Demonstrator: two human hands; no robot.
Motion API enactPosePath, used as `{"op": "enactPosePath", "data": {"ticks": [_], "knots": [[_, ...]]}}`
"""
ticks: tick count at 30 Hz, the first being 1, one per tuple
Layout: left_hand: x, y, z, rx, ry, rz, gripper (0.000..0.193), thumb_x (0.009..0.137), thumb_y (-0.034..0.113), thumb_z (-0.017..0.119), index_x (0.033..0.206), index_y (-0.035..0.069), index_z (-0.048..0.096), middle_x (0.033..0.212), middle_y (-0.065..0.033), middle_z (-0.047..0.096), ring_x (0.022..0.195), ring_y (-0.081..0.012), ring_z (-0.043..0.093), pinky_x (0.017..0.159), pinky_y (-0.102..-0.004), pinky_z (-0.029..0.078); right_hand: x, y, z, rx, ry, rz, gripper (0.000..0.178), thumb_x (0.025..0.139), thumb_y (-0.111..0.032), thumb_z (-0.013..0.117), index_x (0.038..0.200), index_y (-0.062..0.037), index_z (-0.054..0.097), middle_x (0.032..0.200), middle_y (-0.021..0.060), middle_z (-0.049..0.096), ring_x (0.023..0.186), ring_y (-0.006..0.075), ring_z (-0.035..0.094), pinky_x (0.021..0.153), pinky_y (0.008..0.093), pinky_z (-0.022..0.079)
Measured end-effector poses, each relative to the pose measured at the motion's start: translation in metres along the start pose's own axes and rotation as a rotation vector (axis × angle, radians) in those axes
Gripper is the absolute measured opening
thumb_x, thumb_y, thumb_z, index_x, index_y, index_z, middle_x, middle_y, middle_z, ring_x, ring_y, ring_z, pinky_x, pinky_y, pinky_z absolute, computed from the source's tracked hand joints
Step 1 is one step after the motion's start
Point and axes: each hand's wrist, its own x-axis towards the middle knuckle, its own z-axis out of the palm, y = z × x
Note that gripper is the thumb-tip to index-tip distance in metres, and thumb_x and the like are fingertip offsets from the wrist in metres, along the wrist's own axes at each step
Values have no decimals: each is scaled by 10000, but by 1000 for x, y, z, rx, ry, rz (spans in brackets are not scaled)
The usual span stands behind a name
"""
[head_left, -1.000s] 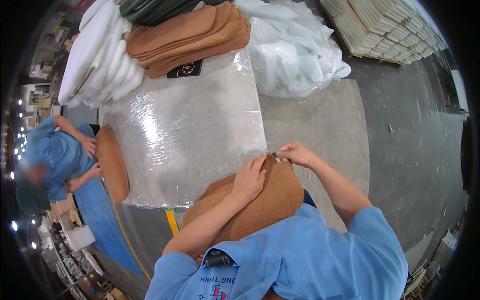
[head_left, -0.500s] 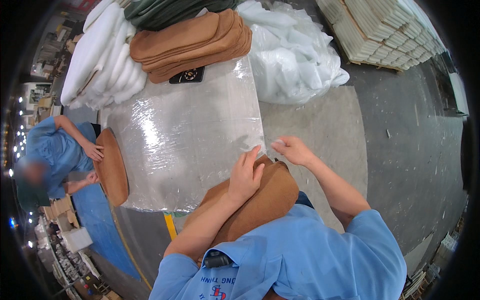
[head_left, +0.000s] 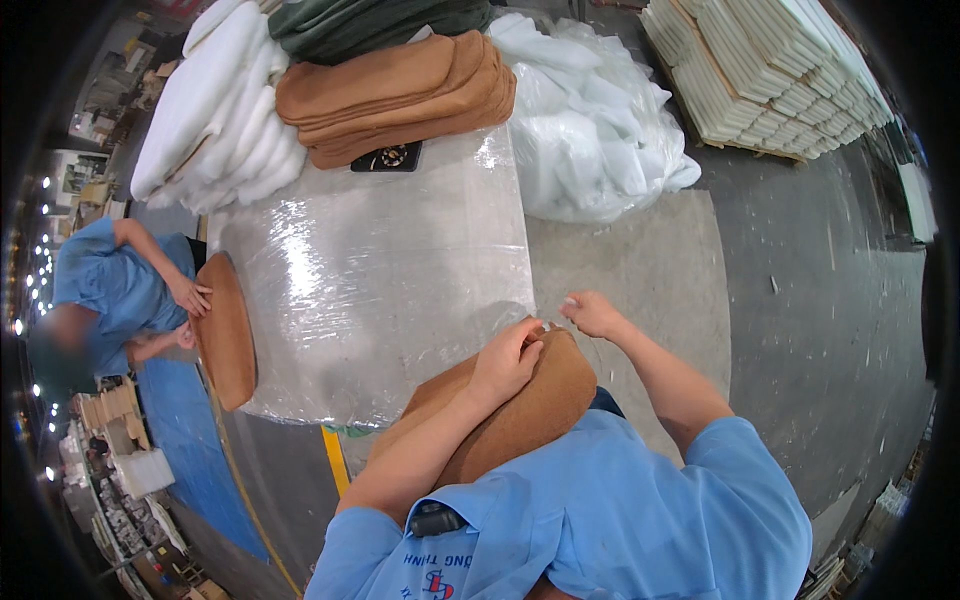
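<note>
Glossy table (head_left: 380, 290), brown pad (head_left: 540, 410) between hands (head_left: 508, 362) and torso (head_left: 610, 510)

A head-worn fisheye looks down from close by, taking in the plastic-covered table (head_left: 400, 270).

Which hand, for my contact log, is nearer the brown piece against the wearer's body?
Left. The left hand rests on the brown piece near its far edge; the right hand is just beyond that edge, apparently apart.

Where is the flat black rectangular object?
The black object is upper left of centre in the head view, on the plastic-wrapped grey table, beside the brown oblong fabric stack.
</note>
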Motion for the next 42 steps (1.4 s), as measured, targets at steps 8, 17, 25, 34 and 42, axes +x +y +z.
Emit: {"op": "enactPosePath", "data": {"ticks": [8,17,25,34,42], "knots": [[0,18,-17,-129,167,-72,534,977,104,666,1492,84,526,1057,-123,723,910,-251,714,838,-366,564,-8,-96,-39,277,-257,-66,230,1015,-247,677,1030,-23,728,931,54,735,884,117,658,773,316,533],[-6,28,-37,-52,290,271,261,932,177,718,1192,151,715,998,-97,718,887,-314,704,761,-407,562,-24,-112,-39,816,-587,46,171,901,-101,811,1031,-56,709,941,18,719,850,120,676,742,261,546],[-2,5,-44,-51,444,214,134,959,187,679,1034,96,743,980,-98,732,857,-279,709,736,-373,558,-48,-151,-45,905,-551,-41,439,942,-159,782,1304,-36,566,938,50,694,706,141,676,599,259,523],[12,12,-49,-1042,189,-289,168,1004,177,605,1055,70,724,1010,-44,728,806,-158,721,707,-319,590,-53,-175,-52,974,-227,-311,245,1048,-203,647,1239,-56,600,909,33,632,690,119,576,671,283,500],[-20,5,-64,-938,147,-308,189,994,235,645,1005,71,736,869,-43,719,759,-139,692,693,-310,574,-126,-202,-16,-140,105,-994,325,863,-129,761,1160,-35,669,1125,146,685,966,324,668,887,436,505]]}}
